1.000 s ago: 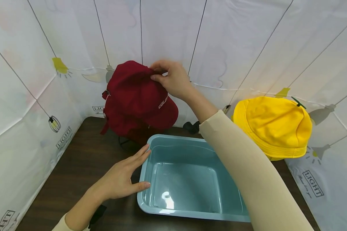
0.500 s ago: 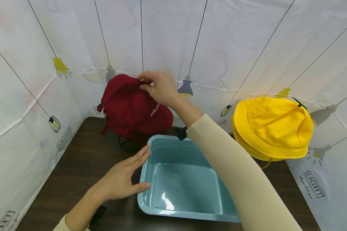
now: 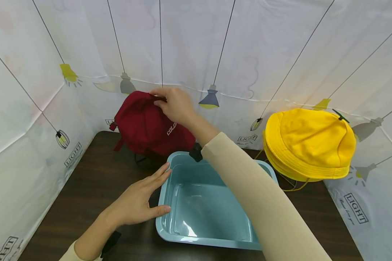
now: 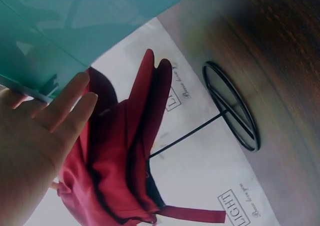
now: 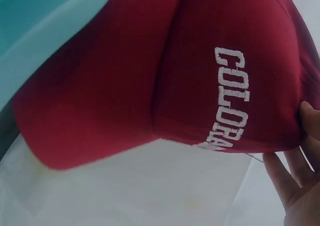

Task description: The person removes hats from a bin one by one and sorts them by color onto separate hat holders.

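Note:
At the back left, a red baseball cap [image 3: 147, 125] with white lettering sits over other red caps on a thin black stand [image 4: 192, 134]. My right hand [image 3: 179, 108] pinches the side of its crown, thumb and fingers showing at the edge of the right wrist view. The left wrist view shows red brims [image 4: 142, 83] stacked close together. My left hand [image 3: 135, 203] has its fingers extended and rests against the left rim of a light blue plastic basin [image 3: 215, 243]. Part of the basin is hidden behind my right sleeve.
Yellow bucket hats [image 3: 310, 139] are stacked at the back right, the top one bearing a small green propeller. Their yellow cord hangs near the basin. A printed white cloth [image 3: 189, 43] backs the dark wooden table [image 3: 72, 195].
My right hand has moved down and to the left, lowering the red cap onto the stack. My left hand stays at the basin's rim.

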The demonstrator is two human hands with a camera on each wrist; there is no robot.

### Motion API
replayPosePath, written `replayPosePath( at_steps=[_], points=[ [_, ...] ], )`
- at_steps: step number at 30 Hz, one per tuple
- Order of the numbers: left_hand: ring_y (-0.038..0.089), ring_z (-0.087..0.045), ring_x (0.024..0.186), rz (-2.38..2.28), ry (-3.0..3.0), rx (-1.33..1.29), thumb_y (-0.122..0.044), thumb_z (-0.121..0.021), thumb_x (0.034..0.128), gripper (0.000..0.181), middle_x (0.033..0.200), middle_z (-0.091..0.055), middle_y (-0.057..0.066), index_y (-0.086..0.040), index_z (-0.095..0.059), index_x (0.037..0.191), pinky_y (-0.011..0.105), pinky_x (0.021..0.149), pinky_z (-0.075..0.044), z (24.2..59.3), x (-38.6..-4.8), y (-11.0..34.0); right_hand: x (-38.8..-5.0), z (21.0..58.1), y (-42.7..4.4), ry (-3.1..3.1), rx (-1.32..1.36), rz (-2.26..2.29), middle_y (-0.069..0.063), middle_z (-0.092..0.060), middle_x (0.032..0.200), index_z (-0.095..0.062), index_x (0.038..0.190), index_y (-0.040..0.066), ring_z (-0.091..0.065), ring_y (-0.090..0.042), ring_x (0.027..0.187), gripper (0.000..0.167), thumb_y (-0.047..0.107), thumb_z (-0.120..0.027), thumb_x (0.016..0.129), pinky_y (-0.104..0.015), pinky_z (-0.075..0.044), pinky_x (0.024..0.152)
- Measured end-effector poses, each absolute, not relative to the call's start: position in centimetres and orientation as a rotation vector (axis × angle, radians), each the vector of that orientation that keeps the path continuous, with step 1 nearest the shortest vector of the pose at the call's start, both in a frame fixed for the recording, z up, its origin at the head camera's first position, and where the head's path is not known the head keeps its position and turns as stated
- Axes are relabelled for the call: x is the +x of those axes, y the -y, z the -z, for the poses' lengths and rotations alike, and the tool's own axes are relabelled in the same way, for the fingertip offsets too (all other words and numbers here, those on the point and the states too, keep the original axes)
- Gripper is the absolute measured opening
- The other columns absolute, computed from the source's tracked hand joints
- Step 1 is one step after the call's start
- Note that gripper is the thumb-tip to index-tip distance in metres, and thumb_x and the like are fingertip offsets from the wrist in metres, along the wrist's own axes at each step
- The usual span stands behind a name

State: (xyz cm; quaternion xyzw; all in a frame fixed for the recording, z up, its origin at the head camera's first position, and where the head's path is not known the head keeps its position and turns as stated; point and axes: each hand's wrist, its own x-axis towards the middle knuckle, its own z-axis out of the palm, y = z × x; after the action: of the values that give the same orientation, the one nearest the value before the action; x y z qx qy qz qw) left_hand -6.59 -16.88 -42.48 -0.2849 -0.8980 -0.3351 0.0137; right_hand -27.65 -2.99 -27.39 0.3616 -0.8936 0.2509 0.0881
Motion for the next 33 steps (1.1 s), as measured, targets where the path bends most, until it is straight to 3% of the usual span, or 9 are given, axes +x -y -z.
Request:
replayPosePath(
  at_steps=[12, 20, 25, 33],
  points=[
    [0.027, -0.039, 0.152, 1.049, 2.791, -0.900, -0.059, -0.067, 0.0959, 0.092, 0.175, -0.014, -0.006, -0.014, -0.029, 0.167, 0.062, 0.110, -0.045, 42.5, -6.6, 17.0, -27.6, 28.9, 2.5, 2.719, 1.179, -0.588, -0.003, -0.068, 0.140, -0.063, 0.148, 0.019, -0.064, -0.020, 0.126, 0.042, 0.025, -0.064, 0.106, -0.032, -0.050, 0.103],
    [0.027, -0.040, 0.151, 1.062, 2.787, -0.913, -0.058, -0.068, 0.0961, 0.092, 0.176, -0.014, -0.004, -0.015, -0.029, 0.167, 0.062, 0.109, -0.045, 42.4, -6.6, 17.1, -26.8, 28.6, 2.5, 2.855, 1.247, -0.438, -0.009, -0.055, 0.155, -0.049, 0.158, 0.015, -0.049, -0.024, 0.144, 0.056, 0.032, -0.063, 0.106, -0.036, -0.038, 0.119],
    [0.027, -0.040, 0.151, 1.053, 2.779, -0.921, -0.057, -0.069, 0.0960, 0.092, 0.175, -0.014, -0.002, -0.012, -0.030, 0.166, 0.061, 0.109, -0.046, 42.3, -6.7, 17.1, -26.3, 28.0, 2.0, 2.902, 1.228, -0.523, -0.010, -0.047, 0.160, -0.037, 0.163, 0.009, -0.042, -0.025, 0.149, 0.068, 0.033, -0.064, 0.105, -0.036, -0.033, 0.122],
    [0.028, -0.041, 0.150, 1.041, 2.790, -0.902, -0.058, -0.068, 0.0957, 0.092, 0.175, -0.015, -0.001, -0.015, -0.029, 0.167, 0.062, 0.109, -0.046, 42.5, -6.6, 17.3, -25.6, 27.1, 0.2, 2.905, 1.234, -0.613, -0.010, -0.044, 0.163, -0.035, 0.164, 0.008, -0.038, -0.025, 0.151, 0.069, 0.034, -0.063, 0.106, -0.038, -0.032, 0.123]
  ],
)
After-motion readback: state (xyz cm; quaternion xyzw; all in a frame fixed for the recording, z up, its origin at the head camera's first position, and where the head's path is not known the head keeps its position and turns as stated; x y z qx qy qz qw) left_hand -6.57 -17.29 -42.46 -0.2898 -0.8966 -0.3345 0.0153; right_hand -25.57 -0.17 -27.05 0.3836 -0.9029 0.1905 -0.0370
